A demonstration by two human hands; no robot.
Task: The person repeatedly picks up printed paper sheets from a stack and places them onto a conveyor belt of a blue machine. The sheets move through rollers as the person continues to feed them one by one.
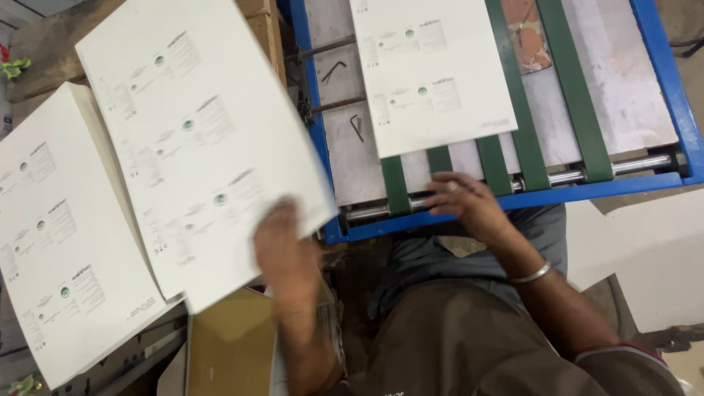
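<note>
My left hand (282, 246) grips the near corner of a large white printed sheet (198, 139) and holds it lifted over a stack of the same sheets (51, 242) at the left. My right hand (466, 202) rests, fingers spread, on the front roller (638, 163) of a blue-framed conveyor (664, 66), just below another white printed sheet (429, 70) lying on the green belts (579, 95). A metal bangle (532, 275) circles my right wrist.
Two hex keys (357, 126) lie on the grey metal bed left of the belts. A brown cardboard box (231, 345) sits below the lifted sheet. White sheets (653, 257) lie at the right, beside my lap.
</note>
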